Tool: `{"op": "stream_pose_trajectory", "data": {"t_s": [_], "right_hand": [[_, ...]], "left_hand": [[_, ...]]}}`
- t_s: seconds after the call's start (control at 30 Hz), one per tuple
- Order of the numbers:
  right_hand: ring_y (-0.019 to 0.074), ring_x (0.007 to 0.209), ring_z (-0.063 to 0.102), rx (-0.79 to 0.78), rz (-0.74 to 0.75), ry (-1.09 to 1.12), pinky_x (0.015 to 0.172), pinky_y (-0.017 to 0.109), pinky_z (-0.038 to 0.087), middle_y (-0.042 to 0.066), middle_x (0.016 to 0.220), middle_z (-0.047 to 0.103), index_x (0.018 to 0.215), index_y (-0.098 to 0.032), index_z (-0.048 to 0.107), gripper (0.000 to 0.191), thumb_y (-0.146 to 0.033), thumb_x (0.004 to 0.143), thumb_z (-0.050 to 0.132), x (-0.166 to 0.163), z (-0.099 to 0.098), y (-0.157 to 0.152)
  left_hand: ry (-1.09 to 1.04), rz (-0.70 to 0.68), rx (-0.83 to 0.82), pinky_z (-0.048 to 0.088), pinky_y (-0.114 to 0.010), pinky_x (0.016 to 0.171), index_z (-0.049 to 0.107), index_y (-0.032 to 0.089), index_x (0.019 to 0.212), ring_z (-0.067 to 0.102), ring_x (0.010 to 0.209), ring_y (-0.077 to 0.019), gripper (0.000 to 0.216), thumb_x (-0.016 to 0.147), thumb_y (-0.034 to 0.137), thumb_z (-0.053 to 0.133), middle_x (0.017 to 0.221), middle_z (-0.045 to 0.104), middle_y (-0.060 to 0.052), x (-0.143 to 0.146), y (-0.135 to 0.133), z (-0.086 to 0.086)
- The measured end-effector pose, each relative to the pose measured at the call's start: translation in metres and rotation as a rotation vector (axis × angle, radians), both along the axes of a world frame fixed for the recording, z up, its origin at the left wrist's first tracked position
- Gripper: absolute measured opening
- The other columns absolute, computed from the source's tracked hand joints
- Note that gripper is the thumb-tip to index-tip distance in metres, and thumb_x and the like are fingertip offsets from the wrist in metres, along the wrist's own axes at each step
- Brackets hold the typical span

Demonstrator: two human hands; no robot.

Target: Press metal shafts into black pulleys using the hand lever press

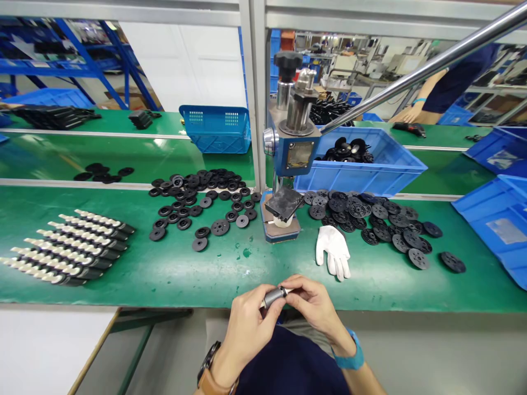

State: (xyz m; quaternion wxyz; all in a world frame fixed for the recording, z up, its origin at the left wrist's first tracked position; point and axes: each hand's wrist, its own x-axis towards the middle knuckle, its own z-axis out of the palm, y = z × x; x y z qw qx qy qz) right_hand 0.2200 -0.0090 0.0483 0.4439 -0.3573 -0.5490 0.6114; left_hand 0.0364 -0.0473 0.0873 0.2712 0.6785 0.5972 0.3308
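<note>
Both my hands meet just below the front edge of the green bench. My left hand (247,321) is closed around a small metal cylinder part (275,297), and my right hand (315,304) pinches the same part at its right end. A brown watch sits on my left wrist and a teal band on my right. Directly ahead stands a blue hand press (293,148) with a long steel lever (415,68) and a dark square plate (283,203) on its base. A white glove (333,251) lies right of the press base.
Black discs (197,206) lie scattered left of the press, larger black wheels (379,219) to the right. Rows of silver-and-black rods (69,247) sit at far left. Blue bins (358,164) and a blue basket (216,129) stand behind. Another person stands far right.
</note>
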Motion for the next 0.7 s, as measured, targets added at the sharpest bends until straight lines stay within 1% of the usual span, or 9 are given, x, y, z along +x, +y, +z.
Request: {"op": "stream_pose_trajectory", "data": {"t_s": [0.17, 0.27, 0.4, 0.57, 0.7], "right_hand": [[0.0207, 0.091, 0.074, 0.115, 0.014, -0.111, 0.083, 0.032, 0.061, 0.009, 0.100, 0.078, 0.105, -0.024, 0.082, 0.027, -0.047, 0.091, 0.076, 0.004, 0.003, 0.003], [0.0212, 0.092, 0.075, 0.211, 0.085, -0.175, 0.084, 0.033, 0.061, 0.009, 0.101, 0.079, 0.109, -0.024, 0.081, 0.028, -0.045, 0.094, 0.073, 0.009, 0.010, 0.007], [0.0205, 0.088, 0.075, 0.327, 0.155, -0.272, 0.081, 0.032, 0.060, 0.008, 0.098, 0.079, 0.111, -0.024, 0.080, 0.026, -0.043, 0.098, 0.068, 0.010, 0.013, 0.011], [0.0192, 0.085, 0.072, 0.392, 0.192, -0.293, 0.079, 0.031, 0.057, 0.007, 0.095, 0.077, 0.112, -0.023, 0.078, 0.023, -0.036, 0.102, 0.062, -0.008, 0.008, 0.017], [0.0190, 0.082, 0.071, 0.437, 0.287, -0.316, 0.077, 0.030, 0.055, 0.007, 0.092, 0.076, 0.110, -0.022, 0.079, 0.021, -0.035, 0.100, 0.064, -0.032, 0.016, 0.030]], "left_hand": [[-0.043, -0.013, -0.044, 0.050, -0.029, 0.058, 0.073, 0.028, 0.097, 0.072, 0.062, -0.0213, 0.014, 0.095, 0.036, 0.063, 0.077, 0.078, -0.002, -0.003, 0.001, 0.000], [-0.074, -0.050, -0.079, 0.050, -0.029, 0.062, 0.072, 0.028, 0.098, 0.072, 0.066, -0.0211, 0.011, 0.095, 0.034, 0.063, 0.080, 0.079, -0.001, -0.006, 0.000, -0.003], [-0.063, -0.065, -0.073, 0.048, -0.029, 0.060, 0.068, 0.027, 0.096, 0.071, 0.065, -0.0210, 0.011, 0.097, 0.033, 0.059, 0.075, 0.076, 0.000, -0.007, -0.004, -0.007], [-0.012, 0.013, 0.029, 0.047, -0.030, 0.061, 0.062, 0.026, 0.097, 0.073, 0.068, -0.0229, 0.011, 0.100, 0.031, 0.053, 0.079, 0.075, -0.002, -0.013, -0.009, -0.015], [-0.087, 0.058, 0.018, 0.050, -0.029, 0.063, 0.061, 0.027, 0.097, 0.071, 0.066, -0.0203, 0.014, 0.103, 0.033, 0.049, 0.078, 0.074, 0.000, -0.033, -0.008, -0.021]]}}
